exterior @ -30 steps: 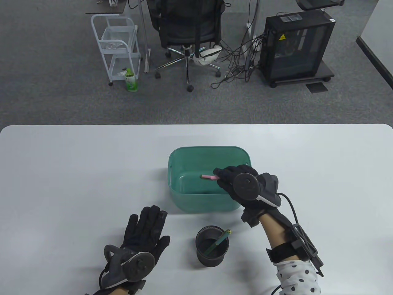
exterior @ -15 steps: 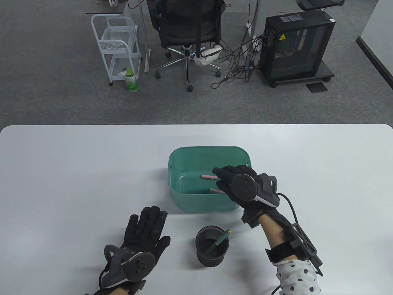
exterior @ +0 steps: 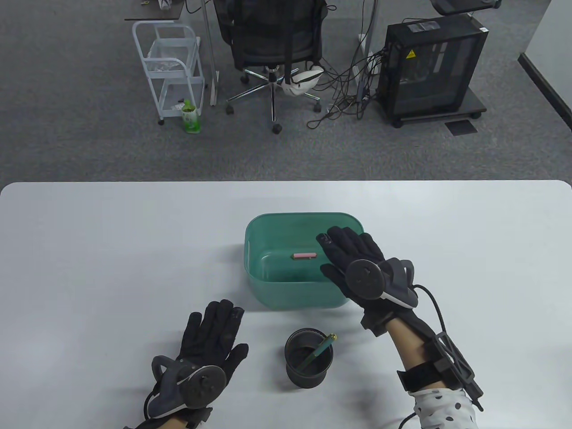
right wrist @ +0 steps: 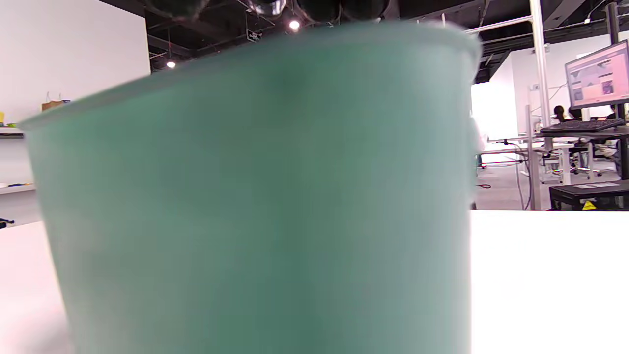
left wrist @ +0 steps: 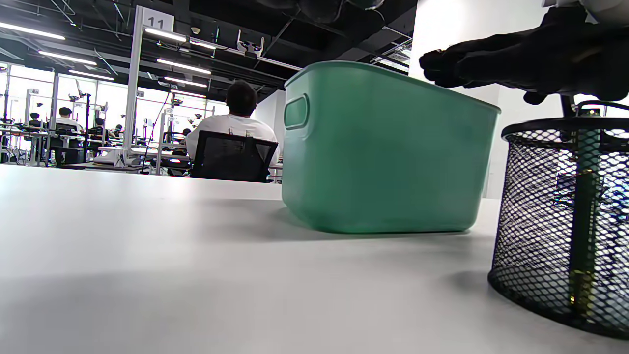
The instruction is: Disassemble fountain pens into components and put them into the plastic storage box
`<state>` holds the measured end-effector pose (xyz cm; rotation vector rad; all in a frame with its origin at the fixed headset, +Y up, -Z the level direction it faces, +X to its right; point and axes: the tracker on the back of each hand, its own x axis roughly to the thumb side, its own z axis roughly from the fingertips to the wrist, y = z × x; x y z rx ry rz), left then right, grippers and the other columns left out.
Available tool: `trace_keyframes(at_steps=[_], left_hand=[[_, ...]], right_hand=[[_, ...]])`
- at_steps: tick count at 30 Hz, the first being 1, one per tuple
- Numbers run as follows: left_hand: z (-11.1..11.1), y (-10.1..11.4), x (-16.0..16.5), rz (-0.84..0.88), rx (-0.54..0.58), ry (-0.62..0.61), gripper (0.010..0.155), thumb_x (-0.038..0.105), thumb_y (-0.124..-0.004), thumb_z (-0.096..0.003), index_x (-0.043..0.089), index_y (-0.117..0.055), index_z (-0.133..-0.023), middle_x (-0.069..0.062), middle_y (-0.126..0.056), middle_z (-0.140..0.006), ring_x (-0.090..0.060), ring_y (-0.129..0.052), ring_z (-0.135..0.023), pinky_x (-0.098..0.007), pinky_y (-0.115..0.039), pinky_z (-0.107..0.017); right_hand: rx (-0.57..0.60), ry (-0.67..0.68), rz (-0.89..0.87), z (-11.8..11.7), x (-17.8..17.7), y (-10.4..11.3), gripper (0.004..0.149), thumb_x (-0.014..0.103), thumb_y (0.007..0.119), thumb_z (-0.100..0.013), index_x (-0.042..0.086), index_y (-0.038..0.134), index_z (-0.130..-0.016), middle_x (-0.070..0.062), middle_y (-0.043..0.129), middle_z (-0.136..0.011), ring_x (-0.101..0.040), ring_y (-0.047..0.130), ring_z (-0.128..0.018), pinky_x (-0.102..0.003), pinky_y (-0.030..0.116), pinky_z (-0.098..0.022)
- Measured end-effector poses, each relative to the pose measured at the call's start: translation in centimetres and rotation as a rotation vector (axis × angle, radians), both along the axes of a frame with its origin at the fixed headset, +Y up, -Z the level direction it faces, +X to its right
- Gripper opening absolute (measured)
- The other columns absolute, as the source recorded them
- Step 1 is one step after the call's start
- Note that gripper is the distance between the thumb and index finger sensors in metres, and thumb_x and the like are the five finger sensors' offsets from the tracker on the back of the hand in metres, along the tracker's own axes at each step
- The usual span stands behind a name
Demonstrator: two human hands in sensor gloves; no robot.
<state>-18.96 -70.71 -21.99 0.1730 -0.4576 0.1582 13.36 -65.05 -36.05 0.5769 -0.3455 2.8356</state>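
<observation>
One pink part (exterior: 304, 256) lies in the box (exterior: 268, 223); a green pen (exterior: 319, 351) leans in the cup (exterior: 308, 375). Both hands, right (exterior: 353, 263) over the box, left (exterior: 210, 339) flat on the counter (exterior: 111, 246), have released fingers. Reaching back, the right could tip the cup.

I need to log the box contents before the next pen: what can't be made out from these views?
- Table view: the right hand covers the right part of the green storage box; only one pink pen part shows.
- Right wrist view: blurred box wall fills the frame.
- Left wrist view: box wall hides the inside.
- Mesh pen holder: green pen's lower end is hard to make out.
</observation>
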Motion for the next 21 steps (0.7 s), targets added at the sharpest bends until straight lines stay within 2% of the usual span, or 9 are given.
trace_keyframes(at_steps=[12,21], left_hand=[[0.0,-0.1,0.1,-0.007,0.001,-0.006,0.071,0.052,-0.041,-0.0682,0.013,-0.033,-0.127,-0.017,-0.038,-0.134,-0.040,-0.035,-0.122,-0.057,-0.023,-0.087],[0.1,-0.1,0.2,-0.007,0.003,-0.022,0.071,0.052,-0.041,-0.0679,0.014,-0.032,-0.127,-0.016,-0.037,-0.134,-0.039,-0.034,-0.122,-0.057,-0.023,-0.088]], right_hand=[[0.034,-0.042,-0.031,4.9,3.9,0.6,0.067,0.052,0.053,-0.059,0.028,0.040,-0.120,-0.002,0.031,-0.125,-0.028,0.035,-0.116,-0.046,0.028,-0.086],[0.032,-0.047,-0.031,8.8,5.6,-0.8,0.067,0.052,0.053,-0.059,0.027,0.040,-0.120,-0.003,0.031,-0.125,-0.028,0.035,-0.116,-0.047,0.028,-0.085]])
